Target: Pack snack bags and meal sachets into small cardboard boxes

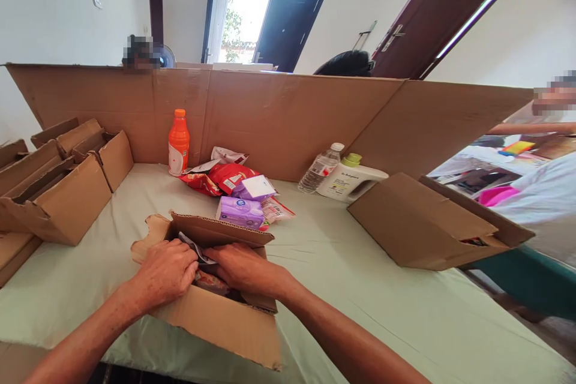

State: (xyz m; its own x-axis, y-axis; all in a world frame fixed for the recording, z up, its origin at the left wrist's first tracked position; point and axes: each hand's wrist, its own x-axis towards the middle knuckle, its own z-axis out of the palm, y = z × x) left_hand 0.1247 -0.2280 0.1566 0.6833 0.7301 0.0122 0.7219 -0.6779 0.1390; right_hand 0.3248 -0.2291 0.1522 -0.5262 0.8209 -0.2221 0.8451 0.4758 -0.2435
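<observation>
An open cardboard box point(225, 318) stands in front of me with its flaps spread. Both hands reach into its opening. My left hand point(168, 267) is closed, its curled fingers on the edge of a grey-and-white snack packet point(194, 246) at the box's left side. From the right, my right hand point(240, 264) dips in and pinches the same packet; its lower fingers are hidden inside. Beneath the hands a reddish packet point(211, 282) shows in the box. Just behind the box lies a purple tissue pack point(240, 211).
Behind are red snack bags point(231, 175), an orange bottle point(179, 144), a clear plastic bottle point(319, 168) and a white jug point(348, 183). Open cartons point(76, 204) stand left, another box point(418, 222) right. A cardboard partition point(279, 114) runs along the back; people are beyond it.
</observation>
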